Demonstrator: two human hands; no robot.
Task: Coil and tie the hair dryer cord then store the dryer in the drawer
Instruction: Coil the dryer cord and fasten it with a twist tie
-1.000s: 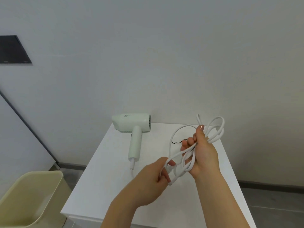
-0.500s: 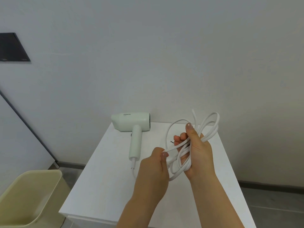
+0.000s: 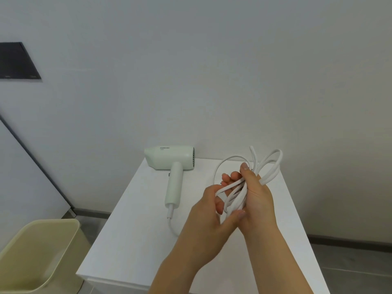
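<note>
A pale green hair dryer lies on the white cabinet top, handle toward me. Its white cord runs from the handle's end to a bundle of several loops held above the top. My right hand grips the bundle in its fist, with loops sticking out above the fingers. My left hand holds one strand of the cord between thumb and fingers, pressed against the bundle's lower end. A small dark thing peeks out behind my right fingers on the top; I cannot tell what it is.
A cream plastic bin stands on the floor to the left of the cabinet. The cabinet backs against a plain white wall. A dark panel hangs on the wall at the far left. No drawer front is in view.
My left hand rose from below the bundle and drew a strand of cord up against my right hand. The dryer stayed where it lay.
</note>
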